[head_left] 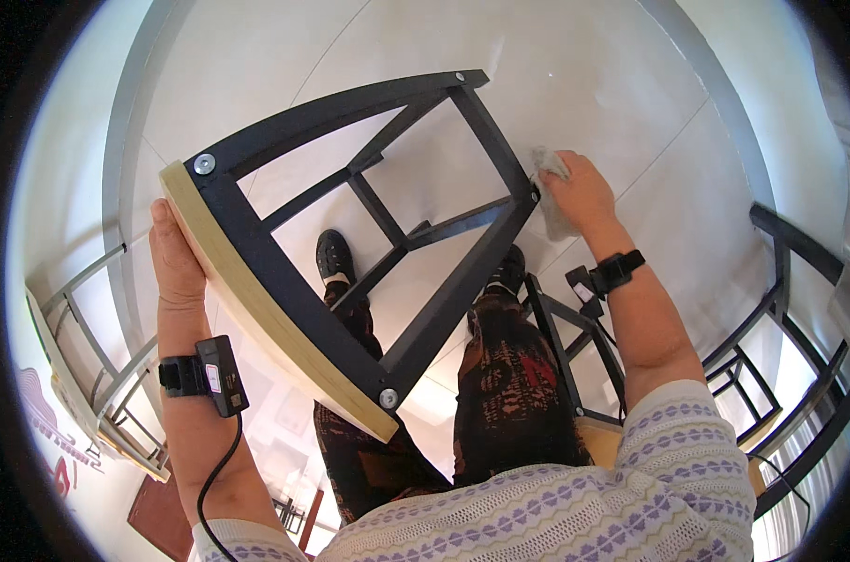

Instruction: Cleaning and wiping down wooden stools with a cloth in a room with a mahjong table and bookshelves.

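A stool with a black frame (275, 258) and a pale wooden seat (256, 304) is tipped on its side in front of me. My left hand (177, 253) lies flat along the outer face of the seat, fingers pointing up near its far corner. On the opposite side, my right hand (582, 195) grips a grey cloth (558, 220) beside the corner of the black frame. Part of the cloth hangs below my fingers. Round bolt heads show at the frame's corners. Whether the cloth presses on the frame is hard to make out.
Below the stool are my feet in dark shoes (334, 255) on the pale tiled floor (575, 56). Another black-framed stool (575, 337) stands beside my right leg. More black frames (772, 300) are at the right, and a metal-legged table (97, 300) is at the left.
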The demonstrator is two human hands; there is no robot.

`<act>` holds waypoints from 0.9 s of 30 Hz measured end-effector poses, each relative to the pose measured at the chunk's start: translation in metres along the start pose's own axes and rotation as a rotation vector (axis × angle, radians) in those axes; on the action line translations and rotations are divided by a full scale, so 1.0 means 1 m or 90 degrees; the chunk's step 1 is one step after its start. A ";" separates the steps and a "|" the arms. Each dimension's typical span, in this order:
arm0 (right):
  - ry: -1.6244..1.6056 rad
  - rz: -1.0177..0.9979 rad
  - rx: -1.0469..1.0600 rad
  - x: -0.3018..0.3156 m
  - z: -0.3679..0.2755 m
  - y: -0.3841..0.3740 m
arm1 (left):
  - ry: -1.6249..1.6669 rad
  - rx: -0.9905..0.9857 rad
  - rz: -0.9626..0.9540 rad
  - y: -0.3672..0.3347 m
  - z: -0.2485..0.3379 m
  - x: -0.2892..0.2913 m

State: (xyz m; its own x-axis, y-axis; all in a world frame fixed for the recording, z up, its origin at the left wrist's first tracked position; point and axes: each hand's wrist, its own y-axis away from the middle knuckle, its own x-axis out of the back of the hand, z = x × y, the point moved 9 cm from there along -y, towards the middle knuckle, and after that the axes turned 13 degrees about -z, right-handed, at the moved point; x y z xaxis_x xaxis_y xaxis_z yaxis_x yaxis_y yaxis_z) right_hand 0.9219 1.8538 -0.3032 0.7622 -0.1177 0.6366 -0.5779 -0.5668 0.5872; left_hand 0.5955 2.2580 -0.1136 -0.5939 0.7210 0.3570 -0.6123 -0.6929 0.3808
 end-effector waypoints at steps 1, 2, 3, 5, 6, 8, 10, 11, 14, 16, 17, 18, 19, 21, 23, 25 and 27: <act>0.012 0.016 -0.015 0.007 0.000 0.001 | -0.002 0.017 -0.010 0.001 -0.003 -0.001; 0.014 0.016 -0.013 0.012 -0.002 0.000 | 0.000 0.016 -0.007 0.001 -0.003 0.001; -0.014 0.023 0.013 0.022 -0.011 0.003 | -0.056 0.006 -0.029 0.002 0.002 -0.002; -0.042 0.029 0.042 0.038 -0.032 0.002 | -0.112 -0.006 -0.047 0.003 0.010 -0.006; -0.041 0.036 0.115 0.046 -0.054 0.002 | -0.106 0.002 -0.038 0.003 0.013 -0.012; -0.038 0.047 0.185 0.050 -0.084 -0.005 | -0.099 0.007 -0.032 0.001 0.016 -0.018; 0.052 0.082 0.360 0.049 -0.128 -0.014 | -0.111 0.021 -0.048 -0.001 0.018 -0.021; 0.053 0.085 0.358 0.046 -0.135 -0.024 | -0.111 0.018 -0.051 -0.003 0.018 -0.022; 0.166 0.013 0.434 0.011 -0.152 -0.037 | -0.099 0.033 -0.044 -0.003 0.016 -0.021; 0.207 -0.012 0.418 0.000 -0.148 -0.040 | -0.140 0.041 0.019 0.000 0.028 -0.029; 0.211 -0.012 0.417 -0.002 -0.144 -0.036 | -0.136 0.040 0.019 -0.001 0.028 -0.032; 0.192 -0.036 0.380 -0.007 -0.139 -0.032 | -0.193 0.023 -0.003 0.000 0.035 -0.035; 0.176 -0.058 0.338 -0.010 -0.132 -0.027 | -0.246 0.004 -0.028 -0.001 0.044 -0.043; 0.182 -0.088 0.347 -0.017 -0.126 -0.011 | -0.207 -0.018 -0.010 0.004 0.052 -0.051; 0.188 -0.120 0.350 -0.025 -0.115 0.002 | -0.253 -0.055 -0.023 0.009 0.058 -0.058; 0.188 -0.129 0.361 -0.034 -0.109 0.013 | -0.258 -0.082 -0.045 0.012 0.061 -0.060; 0.189 -0.126 0.360 -0.041 -0.102 0.022 | -0.265 -0.106 -0.067 0.016 0.065 -0.065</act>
State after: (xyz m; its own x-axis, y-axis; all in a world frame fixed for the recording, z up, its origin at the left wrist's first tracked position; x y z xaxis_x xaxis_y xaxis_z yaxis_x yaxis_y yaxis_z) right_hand 0.8482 1.9298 -0.2658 0.6784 0.2157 0.7023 -0.1321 -0.9045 0.4054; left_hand 0.6582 2.2000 -0.0755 -0.2843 0.7059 0.6488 -0.7537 -0.5828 0.3038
